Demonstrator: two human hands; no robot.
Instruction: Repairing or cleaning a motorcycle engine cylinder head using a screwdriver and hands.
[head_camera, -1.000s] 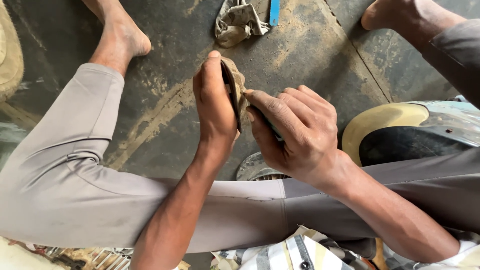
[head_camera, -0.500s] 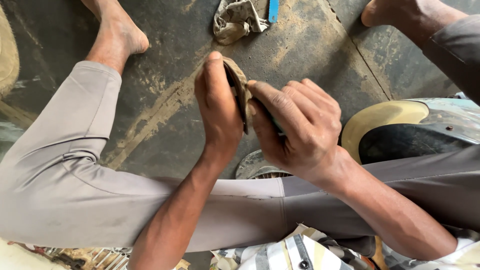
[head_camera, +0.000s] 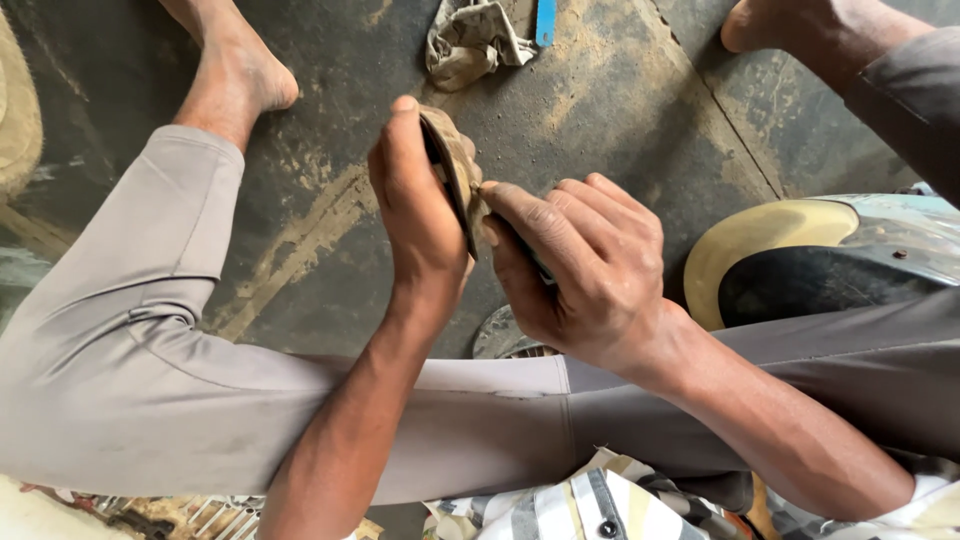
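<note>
Little had shifted since a moment before: the left hand (head_camera: 420, 215) still clasped a thin dark piece (head_camera: 448, 185) wrapped in tan cloth (head_camera: 462, 165), the right hand (head_camera: 580, 265) pinching it above the floor (head_camera: 620, 90).

Soft, even daylight fills the scene; nothing is harshly lit and nothing is lost in darkness. Shadows are faint and diffuse, the deepest one lying under the left hand (head_camera: 420, 210) and right hand (head_camera: 580, 265) on the dark floor (head_camera: 620, 110). A mild sheen shows on the knuckles and on the pale trouser leg (head_camera: 130, 330) at left. Focus is sharp across the hands; the near edge, with the striped cloth (head_camera: 560, 505), is slightly soft. Straight lines bend a little toward the corners.
</note>
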